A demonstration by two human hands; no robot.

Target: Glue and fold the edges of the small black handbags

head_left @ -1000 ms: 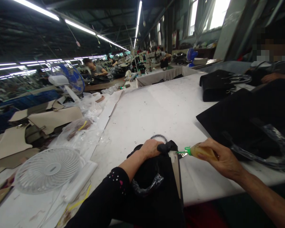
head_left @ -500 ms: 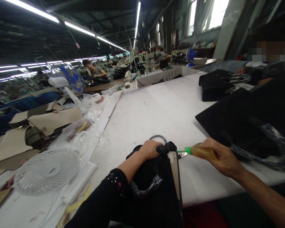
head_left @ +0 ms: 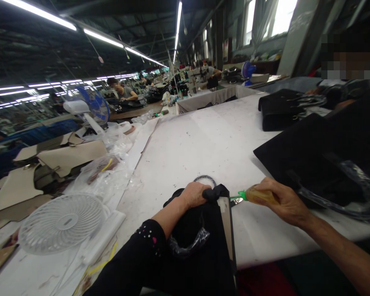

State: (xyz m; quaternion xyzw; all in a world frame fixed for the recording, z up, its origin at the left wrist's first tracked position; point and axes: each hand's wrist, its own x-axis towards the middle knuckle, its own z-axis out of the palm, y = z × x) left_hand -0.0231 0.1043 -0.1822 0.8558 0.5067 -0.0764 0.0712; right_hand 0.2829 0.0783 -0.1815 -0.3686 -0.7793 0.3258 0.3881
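Both hands are closed on things: the left hand (head_left: pixel 195 195) pinches gathered black material at the top edge of a black bag with plastic-wrapped handles (head_left: pixel 200 263), which lies at the near edge of the white tabletop (head_left: pixel 197 139); the right hand (head_left: pixel 285 201) grips a yellowish squeeze bottle with a green nozzle (head_left: pixel 260 195), its tip at the bag's pale inner edge. Leftward lies a round white fan (head_left: pixel 61 222).

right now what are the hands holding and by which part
The right hand grips the amber bottle around its body; the left hand holds the black bag by its upper end.
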